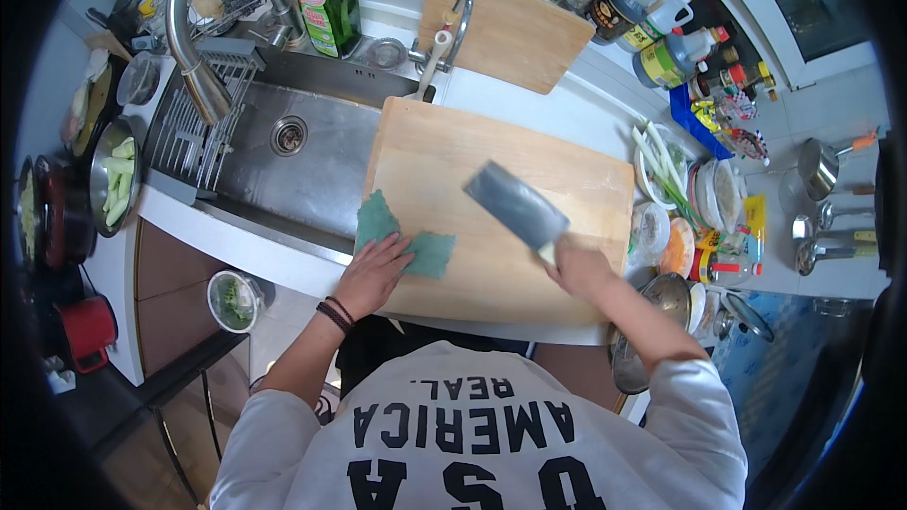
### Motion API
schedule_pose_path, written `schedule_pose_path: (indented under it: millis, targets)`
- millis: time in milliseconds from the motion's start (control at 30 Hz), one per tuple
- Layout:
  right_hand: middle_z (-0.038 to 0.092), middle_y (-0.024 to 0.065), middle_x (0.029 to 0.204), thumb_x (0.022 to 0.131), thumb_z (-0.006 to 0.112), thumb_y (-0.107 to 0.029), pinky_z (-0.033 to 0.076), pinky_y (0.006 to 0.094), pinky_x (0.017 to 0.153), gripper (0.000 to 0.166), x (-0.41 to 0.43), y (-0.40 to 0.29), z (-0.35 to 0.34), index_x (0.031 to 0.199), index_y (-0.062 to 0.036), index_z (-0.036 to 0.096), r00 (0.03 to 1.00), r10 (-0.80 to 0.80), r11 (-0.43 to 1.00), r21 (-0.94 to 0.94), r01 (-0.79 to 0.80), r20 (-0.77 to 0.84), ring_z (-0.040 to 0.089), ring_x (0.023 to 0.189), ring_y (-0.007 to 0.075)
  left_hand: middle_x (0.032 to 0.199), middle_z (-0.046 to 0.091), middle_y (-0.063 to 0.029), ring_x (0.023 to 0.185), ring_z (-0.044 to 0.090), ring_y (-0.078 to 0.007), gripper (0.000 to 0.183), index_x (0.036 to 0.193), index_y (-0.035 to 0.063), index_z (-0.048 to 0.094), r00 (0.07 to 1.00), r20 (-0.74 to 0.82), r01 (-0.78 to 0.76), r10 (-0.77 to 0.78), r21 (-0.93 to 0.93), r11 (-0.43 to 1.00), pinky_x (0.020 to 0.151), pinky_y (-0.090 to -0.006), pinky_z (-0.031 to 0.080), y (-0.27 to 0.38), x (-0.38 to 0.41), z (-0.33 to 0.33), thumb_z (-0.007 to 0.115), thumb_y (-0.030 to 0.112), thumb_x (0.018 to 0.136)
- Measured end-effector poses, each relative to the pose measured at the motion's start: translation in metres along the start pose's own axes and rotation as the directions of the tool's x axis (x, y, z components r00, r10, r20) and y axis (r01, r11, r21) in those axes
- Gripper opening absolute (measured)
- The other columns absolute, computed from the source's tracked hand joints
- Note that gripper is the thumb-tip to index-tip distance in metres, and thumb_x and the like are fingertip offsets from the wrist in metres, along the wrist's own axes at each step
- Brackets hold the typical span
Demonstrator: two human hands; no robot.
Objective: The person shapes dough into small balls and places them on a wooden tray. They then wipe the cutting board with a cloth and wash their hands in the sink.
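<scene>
My right hand [581, 270] is closed on the light handle of a cleaver [517, 204], whose broad blade is held over the middle of a large wooden cutting board [510, 149]. The cleaver and this hand look slightly blurred. Flat on a green cloth [431, 255] lies my left hand [377, 270], at the board's near left edge. Part of the cloth spreads to either side of its fingers, and the rest is hidden beneath them. Whether these fingers grip the cloth cannot be told.
A steel sink [319, 134] with a drying rack [212, 120] adjoins the board's left side. Behind stand a second board [503, 28] and a green soap bottle [329, 7]. A bowl with scallions [659, 163] and a steel pan [666, 301] stand at the right.
</scene>
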State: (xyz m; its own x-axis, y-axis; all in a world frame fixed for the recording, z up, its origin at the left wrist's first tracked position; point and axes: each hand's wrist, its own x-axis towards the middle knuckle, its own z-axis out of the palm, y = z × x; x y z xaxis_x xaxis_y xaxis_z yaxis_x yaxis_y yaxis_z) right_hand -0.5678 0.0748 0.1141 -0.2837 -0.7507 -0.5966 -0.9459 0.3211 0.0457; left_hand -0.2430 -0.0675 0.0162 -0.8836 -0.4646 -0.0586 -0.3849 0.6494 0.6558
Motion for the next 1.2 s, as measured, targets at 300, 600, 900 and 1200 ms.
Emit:
schedule_pose_path:
  millis: [300,600,900,1200]
  targets:
    - [0.066,0.0179,0.076,0.087,0.052,-0.040,0.054,0.0432,0.064,0.045,-0.061,0.005,0.032,0.104,0.0014,0.050,0.987,-0.006,0.990,-0.135,0.029,0.163,0.067,0.070,0.0312,0.114,0.060,-0.0115,0.108,0.056,-0.0212,0.026,0.115,0.0033,0.058,0.891,-0.192,0.064,-0.412,-0.845,0.532,0.092,-0.0295,0.043,-0.028,-0.017,0.010,0.045,0.011,0.094]
    - [0.065,0.0165,0.070,0.089,0.048,-0.040,0.053,0.0425,0.060,0.044,-0.008,-0.030,0.011,0.102,0.0019,0.050,0.991,-0.132,0.986,-0.102,0.132,0.006,0.065,0.065,0.0328,0.113,0.059,-0.0107,0.103,0.057,-0.0192,0.031,0.119,-0.0030,0.050,0.742,-0.118,-0.301,-0.660,-0.938,-0.170,0.091,-0.0311,0.045,-0.043,-0.018,-0.036,0.043,0.016,0.096]
    - [0.066,0.0179,0.081,0.089,0.048,-0.040,0.053,0.0435,0.067,0.044,-0.010,-0.046,0.017,0.103,0.0022,0.051,0.997,-0.079,0.995,-0.056,0.080,0.022,0.066,0.075,0.0329,0.116,0.057,-0.0124,0.107,0.056,-0.0236,0.032,0.121,-0.0017,0.048,0.750,-0.105,-0.368,-0.653,-0.887,-0.280,0.096,-0.0360,0.043,-0.060,-0.033,-0.049,0.041,0.018,0.097]
    - [0.065,0.0184,0.077,0.089,0.047,-0.043,0.053,0.0457,0.061,0.049,-0.018,-0.041,0.024,0.106,0.0027,0.051,0.993,-0.104,0.983,-0.148,0.112,0.061,0.066,0.069,0.0331,0.116,0.058,-0.0117,0.107,0.055,-0.0236,0.034,0.121,-0.0010,0.049,0.753,-0.109,-0.398,-0.649,-0.861,-0.317,0.096,-0.0372,0.042,-0.066,-0.040,-0.060,0.042,0.021,0.096]
